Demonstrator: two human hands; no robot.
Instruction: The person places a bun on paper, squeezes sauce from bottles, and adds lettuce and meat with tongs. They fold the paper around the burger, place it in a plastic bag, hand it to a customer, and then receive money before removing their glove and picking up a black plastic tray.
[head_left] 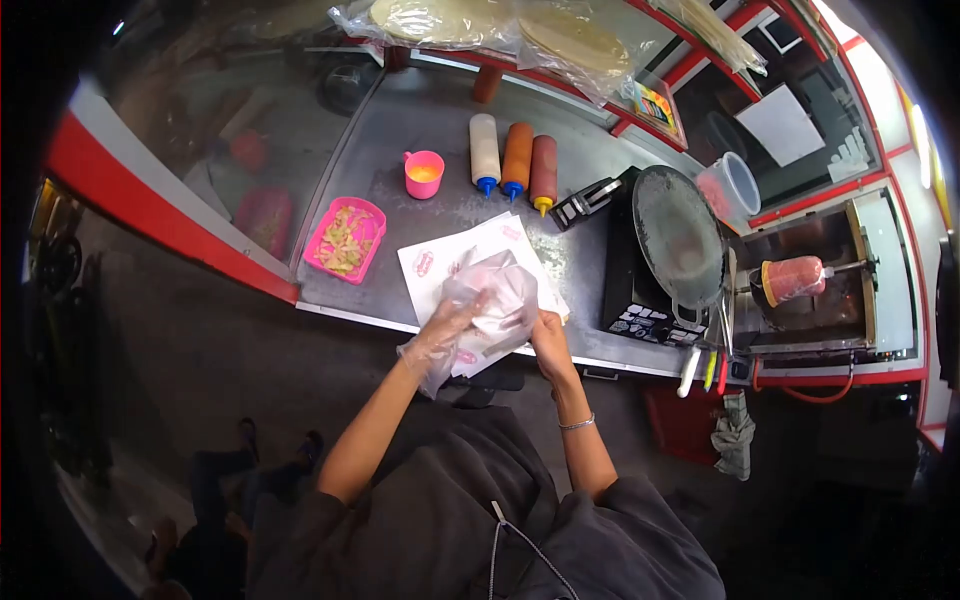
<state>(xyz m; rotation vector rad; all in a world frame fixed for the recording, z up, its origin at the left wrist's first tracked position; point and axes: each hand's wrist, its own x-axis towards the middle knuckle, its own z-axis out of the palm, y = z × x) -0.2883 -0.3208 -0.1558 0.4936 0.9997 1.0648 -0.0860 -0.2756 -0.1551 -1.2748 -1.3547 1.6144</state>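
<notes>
A thin see-through plastic bag [510,290] is held between my two hands, above a stack of printed white paper sheets [422,262] at the counter's front edge. My left hand [455,318] is covered in loose see-through plastic, with its fingers bent against the bag. On the right, my bare right hand [548,340] is closed at the bag's edge, near the paper's corner. Whatever the bag may contain cannot be made out. A pink tray [368,262] of pale green and yellowish pieces lies to the left. Behind it stands a pink mug [424,180] with orange-yellow contents.
Several sauce bottles [516,160] and black tongs [585,203] lie behind the paper. A round griddle pan [680,235] sits on a black stove at right, with knives [690,370] hanging nearby. Farther right is a meat spit [795,278]. Bagged flatbreads [570,40] top the shelf.
</notes>
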